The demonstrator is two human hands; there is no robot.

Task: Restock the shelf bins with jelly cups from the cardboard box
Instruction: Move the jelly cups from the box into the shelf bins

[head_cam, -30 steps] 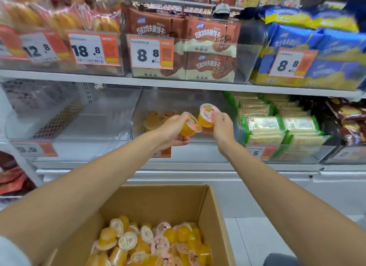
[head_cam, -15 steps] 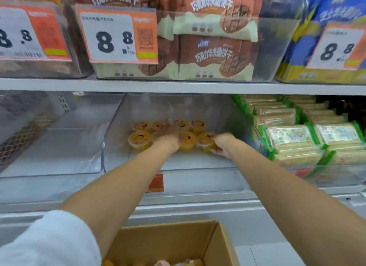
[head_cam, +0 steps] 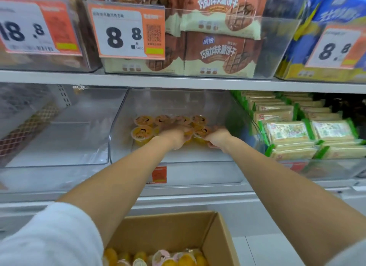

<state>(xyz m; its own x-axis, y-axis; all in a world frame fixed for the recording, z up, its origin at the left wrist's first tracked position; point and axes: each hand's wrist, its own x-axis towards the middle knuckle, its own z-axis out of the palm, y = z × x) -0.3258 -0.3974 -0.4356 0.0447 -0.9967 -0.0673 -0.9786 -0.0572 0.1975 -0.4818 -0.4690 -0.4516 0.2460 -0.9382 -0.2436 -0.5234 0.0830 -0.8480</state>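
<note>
Jelly cups (head_cam: 142,134) stood in two rows toward the back of the middle shelf bin (head_cam: 233,115). Another bin (head_cam: 59,143) sat left of it, and wafer packs (head_cam: 287,133) lay to its right. Biscuit packs (head_cam: 217,51) lay on the shelf (head_cam: 178,81) above. The cardboard box (head_cam: 215,242), holding more cups, was below in front.

The jelly cups (head_cam: 142,134) in the clear bin (head_cam: 118,127) are coloured yellow-orange, and their lids are printed with a dark-haired cartoon face. Those in the plain brown cardboard box (head_cam: 215,244) are topped in pink and cream. The price tags (head_cam: 126,31) are printed in orange and white with black digits. The biscuit packs (head_cam: 219,53) are done in brown and cream and marked with a waffle grid. The bags (head_cam: 336,6) at upper right are coloured blue and yellow. The packs (head_cam: 287,133) beside the bin are edged in green. A white sleeve (head_cam: 49,236) is seen, and a brown-and-white lattice (head_cam: 25,131) at the left.
</note>
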